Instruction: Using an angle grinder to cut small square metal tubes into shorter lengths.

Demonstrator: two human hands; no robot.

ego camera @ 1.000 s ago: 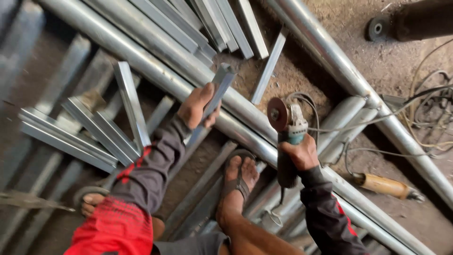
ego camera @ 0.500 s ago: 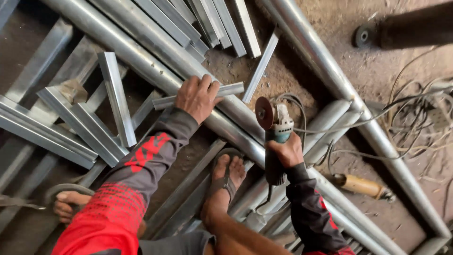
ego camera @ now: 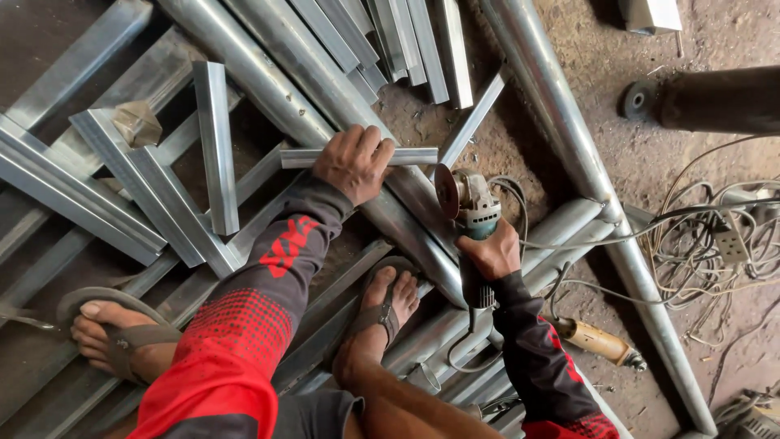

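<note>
Short steel bar [ego camera: 357, 156] under left hand [ego camera: 355, 163]; right hand [ego camera: 489, 254] grips angle grinder [ego camera: 465, 200].

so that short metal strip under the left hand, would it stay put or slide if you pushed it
The short metal strip looks thin and straight, so probably stiff and fairly light. It lies across a round pipe, with the left hand pressing it down; smooth metal on a curved surface would likely slip or rock once let go. Its cut ends may be sharp.
</note>
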